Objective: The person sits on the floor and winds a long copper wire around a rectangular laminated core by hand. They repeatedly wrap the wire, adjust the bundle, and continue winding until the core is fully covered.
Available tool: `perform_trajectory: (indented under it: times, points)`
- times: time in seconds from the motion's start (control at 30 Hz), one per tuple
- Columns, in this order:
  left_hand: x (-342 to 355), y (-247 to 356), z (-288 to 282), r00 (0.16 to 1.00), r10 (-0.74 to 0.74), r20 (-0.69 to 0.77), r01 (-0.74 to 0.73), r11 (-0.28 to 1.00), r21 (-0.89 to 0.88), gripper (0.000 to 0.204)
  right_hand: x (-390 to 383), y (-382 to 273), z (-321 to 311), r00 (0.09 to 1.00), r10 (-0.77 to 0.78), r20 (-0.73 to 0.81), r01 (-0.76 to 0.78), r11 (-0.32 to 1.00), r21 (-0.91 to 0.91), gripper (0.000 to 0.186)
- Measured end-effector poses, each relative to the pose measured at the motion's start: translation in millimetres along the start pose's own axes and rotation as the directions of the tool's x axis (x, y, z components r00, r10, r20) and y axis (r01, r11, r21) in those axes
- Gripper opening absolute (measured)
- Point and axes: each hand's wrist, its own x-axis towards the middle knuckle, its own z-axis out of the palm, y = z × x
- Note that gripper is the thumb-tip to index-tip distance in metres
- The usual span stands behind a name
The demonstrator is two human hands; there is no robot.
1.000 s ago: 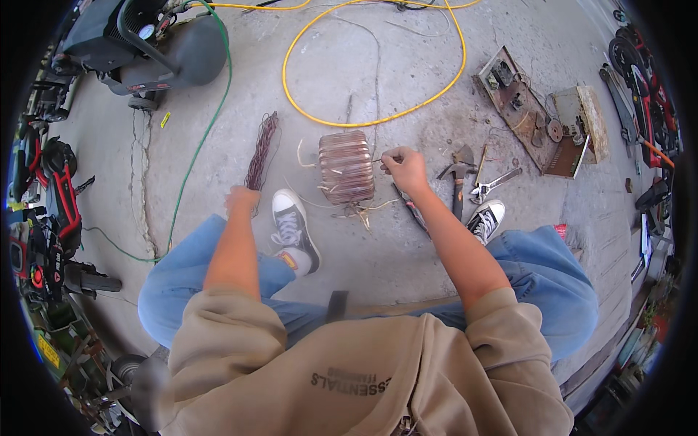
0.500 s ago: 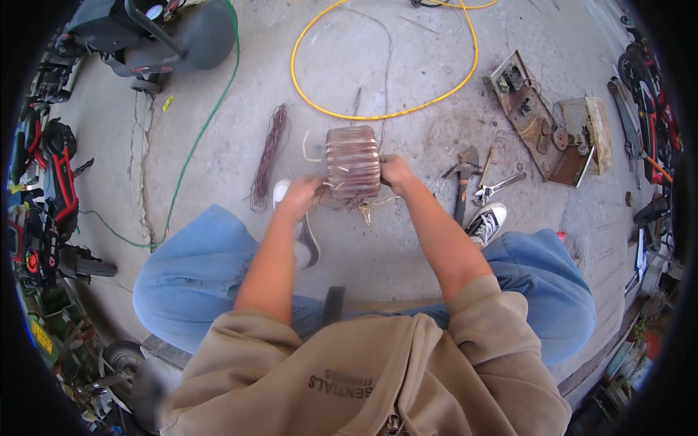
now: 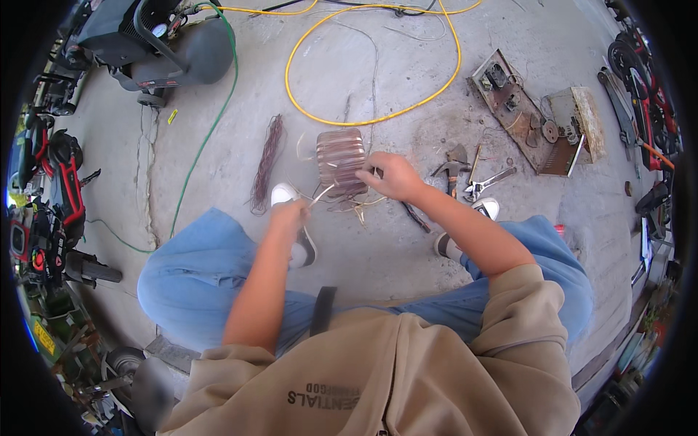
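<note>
A copper-wire coil (image 3: 340, 156), blocky and ribbed with pale bands, stands on the concrete floor between my feet. My left hand (image 3: 289, 214) is closed on a pale lead wire (image 3: 324, 192) that runs up to the coil's lower edge, and sits apart from the coil, nearer to me. At the coil's right side is my right hand (image 3: 392, 176), with curled fingers and thumb gripping its edge; the fingertips are partly hidden. Loose thin leads (image 3: 359, 209) spread on the floor below the coil. Left of it lies a long bundle of reddish wire (image 3: 269, 163).
Right of my arm lie a hammer (image 3: 455, 166), partly hidden, and an adjustable wrench (image 3: 488, 184). Farther right is an opened metal casing (image 3: 520, 116). A yellow hose (image 3: 289, 73) loops beyond the coil; a green hose (image 3: 206, 142) reaches from the air compressor (image 3: 174, 54).
My left hand has left the coil's lower-left side and drawn back toward me with the pale lead. My right hand has shifted slightly, still at the coil's right side.
</note>
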Motion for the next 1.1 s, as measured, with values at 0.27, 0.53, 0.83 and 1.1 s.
perform_trajectory:
  times: [0.27,0.53,0.83,1.1]
  points:
    - [-30,35,4,0.956,0.291,0.048,-0.222,0.816,-0.534,0.010,-16,-41,71,0.980,-0.125,0.155,0.129,0.992,-0.014,0.041]
    - [44,-10,32,0.988,-0.096,0.121,0.143,0.862,-0.486,0.032,-11,-35,35,0.997,0.018,0.074,-0.031,0.984,0.174,0.031]
    - [58,-36,70,0.966,-0.011,0.259,0.160,0.813,-0.560,0.027,-43,-26,-17,0.995,0.048,0.090,-0.067,0.970,0.232,0.040]
    - [-8,-30,89,0.949,0.026,0.315,0.168,0.803,-0.572,0.028,-42,-24,-43,0.993,0.114,0.040,-0.121,0.961,0.248,0.034]
